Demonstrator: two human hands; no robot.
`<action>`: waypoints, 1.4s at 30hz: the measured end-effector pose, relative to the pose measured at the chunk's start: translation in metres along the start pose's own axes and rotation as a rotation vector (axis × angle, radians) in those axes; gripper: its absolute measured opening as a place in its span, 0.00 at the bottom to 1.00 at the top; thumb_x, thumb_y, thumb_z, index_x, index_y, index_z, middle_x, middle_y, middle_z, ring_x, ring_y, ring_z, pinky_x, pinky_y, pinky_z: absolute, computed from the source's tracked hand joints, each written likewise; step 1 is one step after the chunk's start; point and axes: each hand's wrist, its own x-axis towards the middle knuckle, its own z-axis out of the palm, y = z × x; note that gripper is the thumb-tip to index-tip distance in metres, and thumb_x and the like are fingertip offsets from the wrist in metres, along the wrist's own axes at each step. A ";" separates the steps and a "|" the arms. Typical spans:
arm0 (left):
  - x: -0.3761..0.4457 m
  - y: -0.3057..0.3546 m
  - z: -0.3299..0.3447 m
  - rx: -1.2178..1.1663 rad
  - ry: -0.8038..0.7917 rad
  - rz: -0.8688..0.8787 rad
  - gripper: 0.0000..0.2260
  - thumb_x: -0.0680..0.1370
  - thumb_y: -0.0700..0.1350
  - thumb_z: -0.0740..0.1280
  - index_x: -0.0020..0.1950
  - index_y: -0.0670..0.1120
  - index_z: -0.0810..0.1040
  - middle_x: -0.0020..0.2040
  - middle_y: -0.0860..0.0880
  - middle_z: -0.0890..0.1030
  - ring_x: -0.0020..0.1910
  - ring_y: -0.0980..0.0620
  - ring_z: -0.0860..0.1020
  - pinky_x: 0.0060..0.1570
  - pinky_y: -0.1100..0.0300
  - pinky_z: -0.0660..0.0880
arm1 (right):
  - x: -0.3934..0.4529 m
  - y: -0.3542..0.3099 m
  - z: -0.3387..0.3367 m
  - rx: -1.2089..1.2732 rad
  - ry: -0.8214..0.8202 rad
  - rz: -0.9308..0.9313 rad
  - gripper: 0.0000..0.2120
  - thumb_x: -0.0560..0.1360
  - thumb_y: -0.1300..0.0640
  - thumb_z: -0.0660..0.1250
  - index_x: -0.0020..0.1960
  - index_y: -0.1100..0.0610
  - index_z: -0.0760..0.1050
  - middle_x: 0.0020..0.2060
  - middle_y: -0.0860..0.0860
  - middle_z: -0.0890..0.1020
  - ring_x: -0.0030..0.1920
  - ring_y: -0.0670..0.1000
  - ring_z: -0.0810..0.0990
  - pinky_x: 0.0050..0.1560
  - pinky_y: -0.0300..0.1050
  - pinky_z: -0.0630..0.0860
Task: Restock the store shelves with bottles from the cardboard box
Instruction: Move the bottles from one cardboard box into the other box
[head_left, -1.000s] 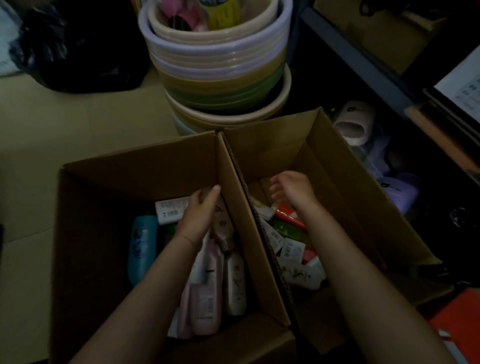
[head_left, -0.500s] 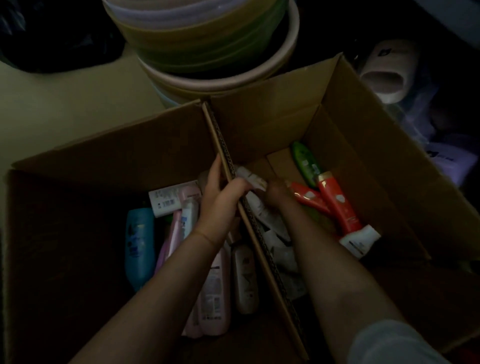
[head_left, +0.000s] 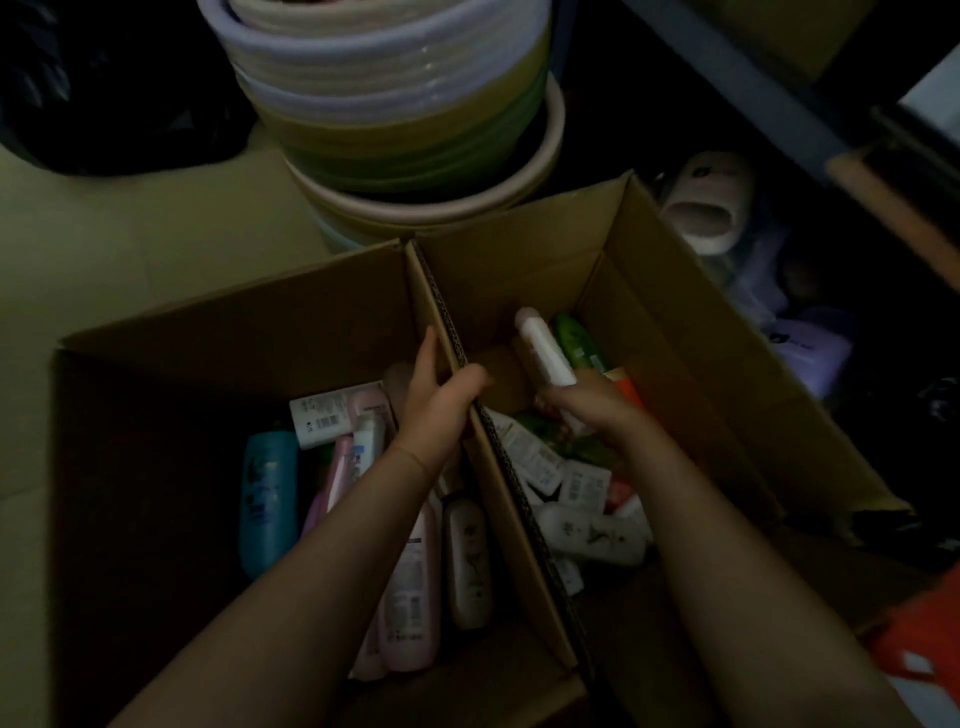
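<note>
- The pale bottle (head_left: 545, 353) is gripped in the right hand (head_left: 592, 410), lifted above the right box (head_left: 691, 364), its rounded end pointing up and away from the person.
- The right hand's fingers are curled round the bottle's lower part; the fingertips themselves are hidden.
- Under it the right box holds a jumble of bottles and tubes lying flat: a green bottle (head_left: 574, 340) at the far end, white tubes (head_left: 589, 535) nearer.
- The left hand (head_left: 436, 400) grips the cardboard wall (head_left: 498, 467) between the two boxes, thumb on the right side, fingers over the left side.
- The left box (head_left: 218, 338) holds a blue bottle (head_left: 267, 499), pink bottles (head_left: 410, 587) and a white tube (head_left: 322, 421), all lying down.
- A stack of plastic basins (head_left: 395, 114) stands on the floor just beyond the boxes.
- A black bag (head_left: 104, 88) lies far left.
- White slippers (head_left: 706, 208) sit to the right of the boxes, under a dark shelf rail (head_left: 748, 88).
</note>
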 end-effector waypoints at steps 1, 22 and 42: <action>-0.001 0.002 -0.001 0.001 0.004 -0.022 0.36 0.72 0.49 0.72 0.78 0.58 0.62 0.68 0.48 0.77 0.58 0.51 0.81 0.58 0.51 0.80 | -0.017 -0.013 -0.006 0.065 0.002 -0.028 0.20 0.78 0.47 0.67 0.63 0.58 0.70 0.41 0.52 0.78 0.36 0.50 0.78 0.27 0.36 0.72; -0.031 -0.016 -0.053 -0.005 0.070 -0.210 0.43 0.70 0.66 0.73 0.80 0.54 0.59 0.73 0.49 0.70 0.67 0.43 0.73 0.66 0.47 0.72 | -0.040 -0.052 0.009 -0.054 0.035 -0.104 0.11 0.83 0.52 0.57 0.55 0.56 0.75 0.53 0.56 0.79 0.45 0.52 0.79 0.43 0.45 0.76; -0.015 -0.035 -0.010 -0.034 -0.064 -0.092 0.45 0.60 0.59 0.73 0.76 0.50 0.66 0.66 0.44 0.76 0.60 0.45 0.80 0.50 0.52 0.81 | 0.048 0.059 0.076 -0.358 -0.162 0.036 0.30 0.68 0.46 0.76 0.65 0.56 0.73 0.57 0.51 0.77 0.61 0.53 0.76 0.63 0.50 0.71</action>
